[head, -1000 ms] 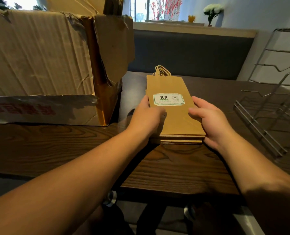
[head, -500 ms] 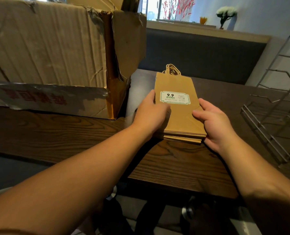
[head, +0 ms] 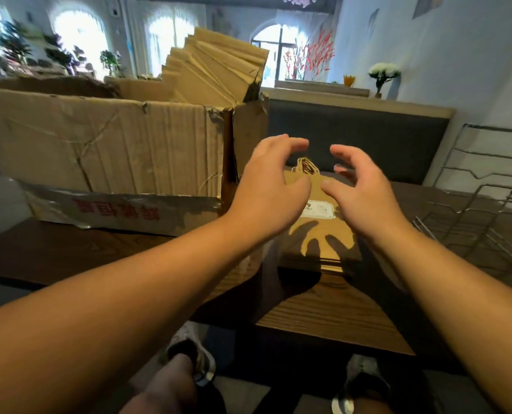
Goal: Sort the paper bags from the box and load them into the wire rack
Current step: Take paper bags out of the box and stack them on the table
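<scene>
Dark wood table [head: 332, 312] in a cafe-like room, padded bench [head: 353, 138] along the far side, arched windows behind. Torn cardboard box [head: 105, 150] sits far left on the table, more paper bags [head: 216, 67] standing up out of it. Stack of flat bags [head: 317, 234] lies on the table just right of the box, handles pointing away, label up. Wire rack [head: 482, 204] stands at the right edge, no bags seen in it.

Change: half a second ago both hands were on the sides of the stack squaring it; now left hand [head: 266, 189] and right hand [head: 365, 192] are lifted off and hover above it, fingers spread and loosely bent, grasping nothing. Their shadows fall on the top bag. View has also tilted up toward the box.

Judgement: stack looks evened and released, so sorting of this batch seems done. Next is likely reaching into the box for more, or moving the stack right to the rack. Loading not yet begun.
</scene>
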